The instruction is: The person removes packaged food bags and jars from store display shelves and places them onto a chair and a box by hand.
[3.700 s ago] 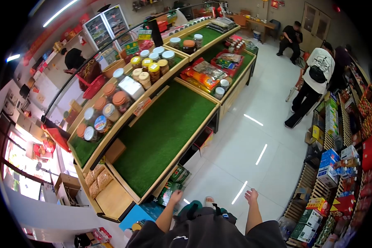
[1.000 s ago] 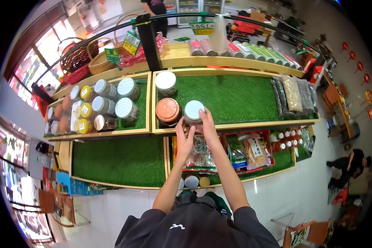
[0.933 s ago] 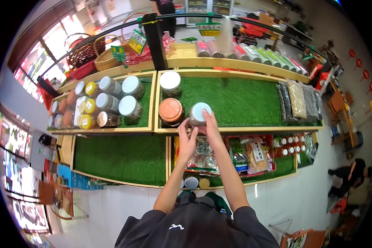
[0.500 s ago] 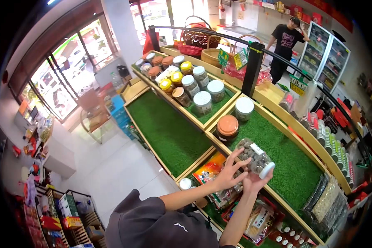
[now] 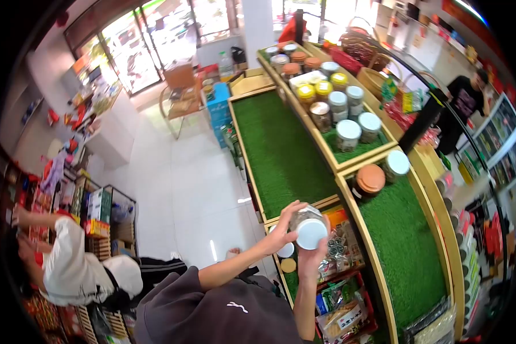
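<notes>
A clear jar with a white lid [image 5: 312,234] is held in front of my chest, its lid tilted toward me. My left hand [image 5: 282,234] grips the jar's left side. From below and the right, my right hand [image 5: 313,259] wraps round it. The lid and my fingers mostly hide what is inside. Beyond the jar, to the right, an orange-lidded jar [image 5: 369,180] and another white-lidded jar [image 5: 396,165] stand on the green turf of the wooden display tray [image 5: 404,241].
Several lidded jars [image 5: 338,103] fill the upper tray. Left of it lies a turf-lined tray [image 5: 284,155]. Packaged snacks [image 5: 344,321] sit on the lower shelf. A person in white [image 5: 83,261] is at the left shelves; another in black [image 5: 463,109] stands at the back right.
My view has turned, shifting the shelves to the right. Both hands have brought the jar away from the right tray and tipped its lid toward me. A person in white has come into view.
</notes>
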Motion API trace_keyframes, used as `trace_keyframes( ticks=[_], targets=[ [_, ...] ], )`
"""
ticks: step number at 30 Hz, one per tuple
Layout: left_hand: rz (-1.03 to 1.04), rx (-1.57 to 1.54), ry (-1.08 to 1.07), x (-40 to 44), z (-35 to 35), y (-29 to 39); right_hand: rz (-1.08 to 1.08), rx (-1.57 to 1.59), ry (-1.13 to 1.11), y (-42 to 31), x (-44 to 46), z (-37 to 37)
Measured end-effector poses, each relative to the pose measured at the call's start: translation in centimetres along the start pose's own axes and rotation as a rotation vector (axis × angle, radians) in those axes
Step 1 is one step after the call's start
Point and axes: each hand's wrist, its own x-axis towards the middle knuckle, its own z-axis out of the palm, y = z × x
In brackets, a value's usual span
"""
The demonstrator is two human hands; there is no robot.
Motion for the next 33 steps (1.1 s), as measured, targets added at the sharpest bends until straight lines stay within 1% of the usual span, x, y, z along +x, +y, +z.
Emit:
trace_keyframes(
  ticks=[1, 3, 4, 5, 7, 8, 9, 11, 12, 13, 14, 15, 18, 19, 20, 21, 22, 23, 25, 27, 30, 32, 33],
  targets=[
    [0.005, 0.083, 0.055, -1.1, -1.5, -0.5, 0.072, -0.019, -0.038, 1.1, 0.0, 1.1],
    [-0.073, -0.191, 0.176, -3.3, -4.2, -0.4, 0.152, -0.152, -0.129, 3.3, 0.1, 3.1],
    [-0.086, -0.267, 0.243, -4.5, -5.6, -0.5, 0.078, -0.44, -0.19, 5.2, 0.6, 3.2],
    [-0.093, -0.346, 0.308, -5.7, -6.9, -0.7, 0.09, -0.501, -0.229, 6.4, 0.8, 4.2],
    [-0.104, -0.43, 0.381, -7.9, -10.4, -0.8, 0.057, -0.758, -0.388, 9.6, 1.7, 6.0],
    [-0.129, -0.505, 0.431, -9.1, -12.1, -0.9, 0.095, -0.907, -0.426, 10.2, 1.8, 7.9],
    [-0.122, -0.516, 0.441, -10.1, -13.8, -1.4, 0.138, -0.927, -0.482, 12.4, 2.0, 8.6],
    [-0.233, -0.585, 0.602, -12.5, -17.0, -2.9, 0.375, -0.761, -0.449, 16.8, 2.0, 10.2],
    [-0.266, -0.613, 0.658, -13.3, -18.5, -3.8, 0.431, -0.737, -0.435, 19.1, 2.0, 10.7],
    [-0.262, -0.641, 0.664, -14.0, -19.9, -4.7, 0.485, -0.716, -0.421, 21.0, 2.1, 11.3],
    [-0.304, -0.677, 0.709, -14.5, -21.3, -5.2, 0.488, -0.805, -0.453, 22.4, 2.1, 12.1],
    [-0.35, -0.706, 0.753, -15.2, -22.9, -5.6, 0.495, -0.825, -0.457, 23.7, 2.1, 13.0],
    [-0.366, -0.74, 0.753, -16.6, -26.7, -5.9, 0.584, -0.863, -0.398, 26.6, 2.1, 15.8],
    [-0.388, -0.744, 0.744, -16.5, -28.0, -6.0, 0.575, -0.871, -0.412, 28.1, 2.4, 15.7],
    [-0.375, -0.745, 0.748, -16.4, -29.3, -5.8, 0.497, -0.873, -0.444, 30.2, 2.8, 14.8],
    [-0.366, -0.778, 0.727, -16.4, -30.2, -5.5, 0.423, -0.87, -0.47, 31.3, 3.2, 15.5],
    [-0.366, -0.81, 0.704, -16.5, -31.1, -5.4, 0.464, -0.737, -0.462, 32.0, 3.7, 15.8],
    [-0.373, -0.806, 0.703, -16.4, -31.9, -5.5, 0.552, -0.595, -0.464, 31.0, 4.3, 18.7],
    [-0.344, -0.802, 0.687, -15.4, -33.2, -6.0, 0.656, -0.488, -0.436, 32.8, 5.8, 18.3],
    [-0.347, -0.784, 0.665, -14.2, -35.1, -6.2, 0.669, -0.461, -0.454, 32.8, 7.5, 20.0],
    [-0.353, -0.683, 0.597, -11.5, -38.4, -7.3, 0.659, -0.433, -0.453, 34.8, 10.9, 20.1],
    [-0.431, -0.622, 0.622, -9.4, -40.6, -7.2, 0.775, -0.313, -0.41, 36.2, 13.4, 20.7],
    [-0.444, -0.608, 0.618, -8.3, -41.9, -7.3, 0.775, -0.295, -0.402, 37.2, 14.8, 21.1]
  ],
)
